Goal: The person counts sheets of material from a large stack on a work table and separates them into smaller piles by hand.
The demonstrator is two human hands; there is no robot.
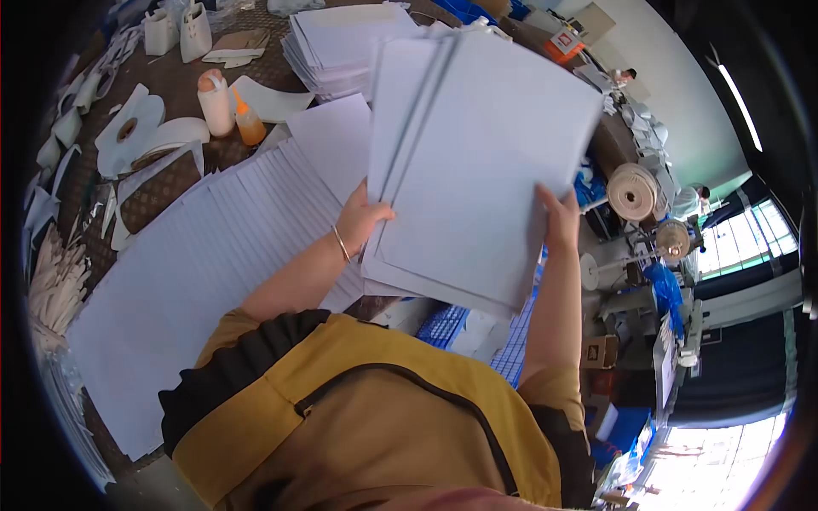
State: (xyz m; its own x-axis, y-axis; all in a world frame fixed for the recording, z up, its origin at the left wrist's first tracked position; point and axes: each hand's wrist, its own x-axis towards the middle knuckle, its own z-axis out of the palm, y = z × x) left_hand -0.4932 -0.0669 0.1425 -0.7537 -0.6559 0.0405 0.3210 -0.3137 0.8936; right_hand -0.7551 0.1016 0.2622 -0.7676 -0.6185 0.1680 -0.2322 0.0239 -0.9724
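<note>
Between my two hands is a stack of white sheets (486, 170), raised off the table and slightly fanned at its left edge. My left hand (362, 221) grips the left side, with the thumb lying over the front sheet. On the opposite edge, my right hand (560, 220) holds the stack, its thumb on the face and its other fingers hidden behind. Below and left of the stack, a long row of overlapping white sheets (230, 226) spreads across the table. Behind it rises a thick pile of white sheets (341, 43).
On the patterned brown table (162, 200) stand a pale bottle (216, 106) and an orange squeeze bottle (248, 123). A white roll (128, 129) and cut scraps lie to the left. A blue basket (443, 326) is below the table edge. Spools (632, 192) stand at right.
</note>
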